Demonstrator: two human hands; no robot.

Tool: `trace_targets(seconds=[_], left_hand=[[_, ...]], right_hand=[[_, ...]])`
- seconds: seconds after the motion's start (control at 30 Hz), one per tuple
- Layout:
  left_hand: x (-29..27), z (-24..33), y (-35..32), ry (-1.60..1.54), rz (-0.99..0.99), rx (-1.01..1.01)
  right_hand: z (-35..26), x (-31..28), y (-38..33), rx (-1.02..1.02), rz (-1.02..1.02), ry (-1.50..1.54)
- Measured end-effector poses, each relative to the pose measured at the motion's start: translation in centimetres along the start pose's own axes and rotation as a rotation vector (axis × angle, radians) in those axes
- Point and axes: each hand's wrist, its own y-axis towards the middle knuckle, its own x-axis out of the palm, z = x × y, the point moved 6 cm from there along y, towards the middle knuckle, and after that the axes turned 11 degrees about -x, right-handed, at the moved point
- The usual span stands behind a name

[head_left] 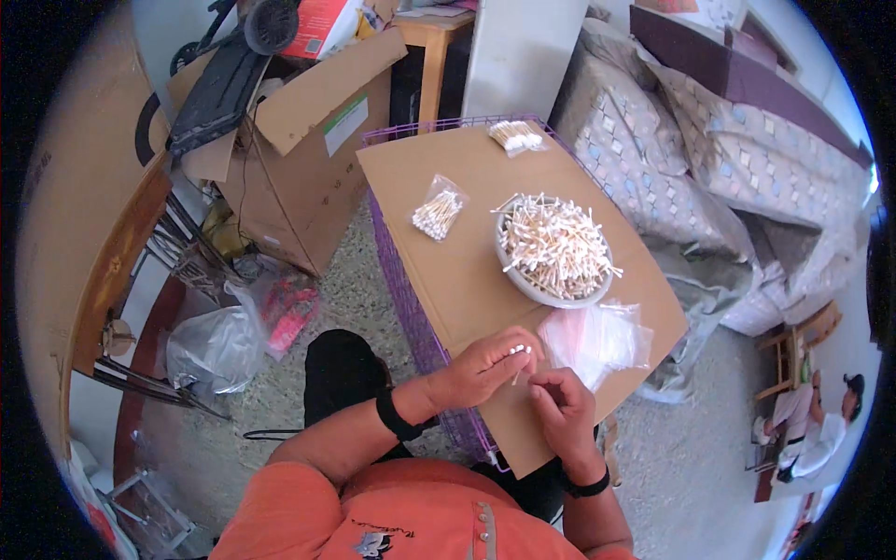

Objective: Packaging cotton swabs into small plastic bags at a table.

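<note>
The cardboard sheet (467, 252) carries a white bowl (532, 285) heaped with cotton swabs (555, 245); clear empty bags (597, 336) lie at its 5 o'clock. A small filled bag (438, 213) lies at the bowl's 9 o'clock. At its 7 o'clock, the left hand (485, 366) pinches a swab bundle (518, 351); the right hand (563, 406), fingers curled, touches it.

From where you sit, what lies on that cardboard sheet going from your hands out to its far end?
left hand holding a few cotton swabs, then the pile of clear plastic bags, the white bowl heaped with swabs, the small filled bag of swabs, and last the bundle of swabs at the far edge.
</note>
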Motion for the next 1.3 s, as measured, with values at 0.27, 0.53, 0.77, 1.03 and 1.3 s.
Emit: trace_targets(seconds=[0.27, 0.53, 0.77, 1.03, 1.3], left_hand=[[0.0, -0.7, -0.5, -0.149, -0.016, -0.193], [0.0, 0.0, -0.4, -0.075, 0.009, -0.114], [0.3, -0.3, -0.1, -0.07, -0.026, -0.211], [0.4, -0.5, -0.5, -0.083, -0.028, -0.219], [0.6, -0.9, -0.3, -0.11, -0.04, -0.233]], right_hand=[[0.0, -7.1, 1.8, -0.005, 0.043, -0.224], [4.4, -14.2, 10.0, -0.172, 0.04, -0.59], [6.9, -13.5, 13.8, -0.203, -0.21, -0.69], [5.5, -10.9, 15.2, -0.139, -0.258, -0.61], [7.8, -10.7, 15.4, -0.239, -0.357, -0.653]])
